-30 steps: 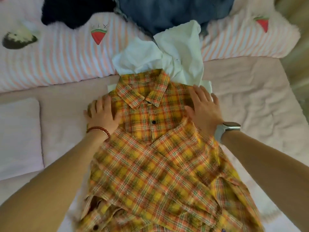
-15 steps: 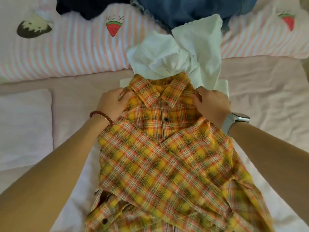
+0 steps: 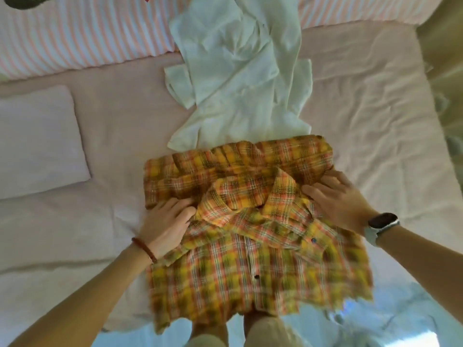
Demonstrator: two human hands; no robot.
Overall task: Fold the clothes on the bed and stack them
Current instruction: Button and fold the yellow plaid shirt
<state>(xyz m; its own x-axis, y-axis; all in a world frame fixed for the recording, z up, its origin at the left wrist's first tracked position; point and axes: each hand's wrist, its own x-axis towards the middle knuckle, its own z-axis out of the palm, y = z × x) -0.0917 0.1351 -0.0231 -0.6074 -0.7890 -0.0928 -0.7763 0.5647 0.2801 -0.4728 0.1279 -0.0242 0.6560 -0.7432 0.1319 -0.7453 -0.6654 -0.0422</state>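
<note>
Resting flat on plaid shirt (image 3: 250, 246), left hand (image 3: 164, 227) fingers straight, right hand (image 3: 343, 204) likewise open

Both hands (image 3: 253, 216) on plaid shirt (image 3: 250, 259)

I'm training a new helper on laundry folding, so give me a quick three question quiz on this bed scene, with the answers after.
1. True or false: the plaid shirt lies collar up, with both hands on it.
2. Which garment lies just beyond the plaid shirt? A) a white garment B) a red sweater C) striped socks
3. Fill in: the right hand has a ____ on its wrist.

Key
1. True: the left hand rests at the collar's left side, the right hand at its right.
2. A, the white garment, crumpled and unfolded on the bed.
3. The watch.
</note>
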